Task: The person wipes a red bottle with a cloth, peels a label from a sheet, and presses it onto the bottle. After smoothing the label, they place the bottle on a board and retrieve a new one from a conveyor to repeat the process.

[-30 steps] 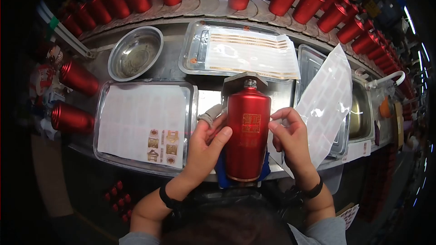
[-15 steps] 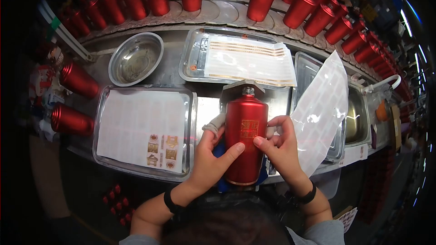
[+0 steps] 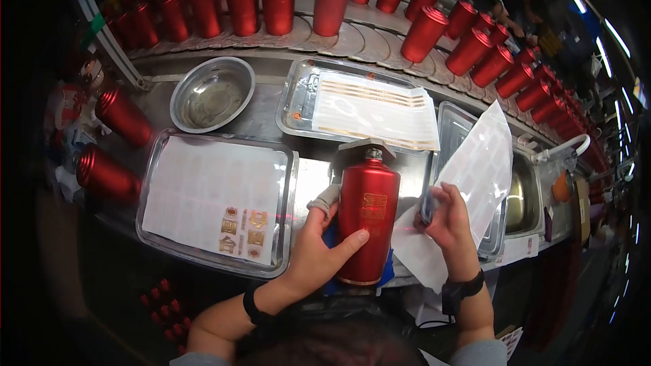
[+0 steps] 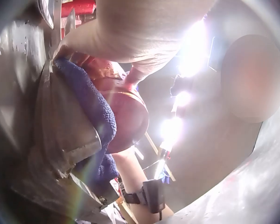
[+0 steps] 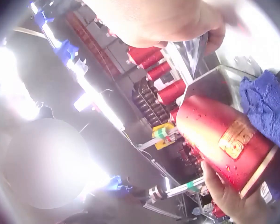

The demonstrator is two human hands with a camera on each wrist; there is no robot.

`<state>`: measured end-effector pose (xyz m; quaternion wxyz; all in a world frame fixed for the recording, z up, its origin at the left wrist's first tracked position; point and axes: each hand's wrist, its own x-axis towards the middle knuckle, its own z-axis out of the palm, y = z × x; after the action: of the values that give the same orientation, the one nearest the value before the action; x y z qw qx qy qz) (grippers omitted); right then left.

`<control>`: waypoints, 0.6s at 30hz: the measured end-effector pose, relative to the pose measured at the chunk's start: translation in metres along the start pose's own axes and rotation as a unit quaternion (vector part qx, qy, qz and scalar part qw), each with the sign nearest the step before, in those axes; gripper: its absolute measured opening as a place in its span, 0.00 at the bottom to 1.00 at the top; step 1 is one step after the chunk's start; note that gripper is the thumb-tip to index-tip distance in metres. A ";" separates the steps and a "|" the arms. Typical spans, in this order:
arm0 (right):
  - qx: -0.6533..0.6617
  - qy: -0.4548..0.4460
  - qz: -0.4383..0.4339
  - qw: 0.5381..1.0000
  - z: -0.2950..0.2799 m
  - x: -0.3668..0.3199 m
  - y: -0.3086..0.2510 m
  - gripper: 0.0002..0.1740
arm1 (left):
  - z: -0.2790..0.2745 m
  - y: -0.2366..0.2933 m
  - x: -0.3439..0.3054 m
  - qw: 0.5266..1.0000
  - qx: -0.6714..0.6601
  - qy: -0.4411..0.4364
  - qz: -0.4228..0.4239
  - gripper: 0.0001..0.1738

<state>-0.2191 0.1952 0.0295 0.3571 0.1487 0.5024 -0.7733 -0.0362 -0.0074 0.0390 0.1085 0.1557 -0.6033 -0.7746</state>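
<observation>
My left hand (image 3: 313,254) grips a red metallic bottle (image 3: 369,254) low on its left side, the thumb lying across the front below a gold square emblem. Water drops dot the bottle (image 5: 210,140) in the right wrist view. The bottle leans back over a blue cloth (image 5: 268,100), its silver threaded neck by a grey metal rest (image 3: 361,144). To the right of the bottle and apart from it, my right hand (image 3: 453,224) pinches a small, thin, shiny bluish-grey piece (image 5: 196,56); its exact kind I cannot tell. A grey wrap covers a left fingertip (image 3: 325,200).
A tray (image 3: 293,213) with a gold-lettered transfer sheet (image 3: 203,196) lies left. Behind stand a metal bowl (image 3: 247,95) and a tray of gold-striped sheets (image 3: 373,112). A white sheet (image 3: 485,156) leans right, near a sink (image 3: 522,196). Red bottles (image 3: 278,3) line a conveyor at the back.
My right hand has left the bottle's front and moved right, now with the bluish-grey piece in it. The left hand still holds the bottle. Bottles on the conveyor have shifted.
</observation>
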 end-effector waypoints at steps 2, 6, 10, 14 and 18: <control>-0.036 -0.022 -0.029 0.999 0.012 -0.014 0.001 0.13 | 0.000 -0.001 0.000 1.000 0.005 0.007 0.014 0.46; -0.257 -0.056 -0.310 0.914 0.091 -0.080 0.006 0.23 | 0.002 0.001 0.000 1.000 0.001 0.016 0.012 0.45; -0.538 -0.135 -0.453 0.698 0.099 -0.069 0.009 0.13 | -0.001 0.000 0.002 0.999 0.014 0.009 0.028 0.49; -0.545 -0.046 -0.559 0.624 0.117 -0.031 -0.008 0.13 | 0.000 -0.002 -0.003 1.000 0.020 0.005 0.003 0.49; -0.553 -0.273 -0.645 0.450 0.088 -0.046 0.000 0.13 | -0.003 -0.014 -0.001 0.999 -0.028 0.024 0.039 0.41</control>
<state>-0.1755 0.1364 0.0963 -0.1187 -0.6662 0.6524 -0.3413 -0.0336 -0.0063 0.0255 0.1580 0.1476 -0.5843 -0.7822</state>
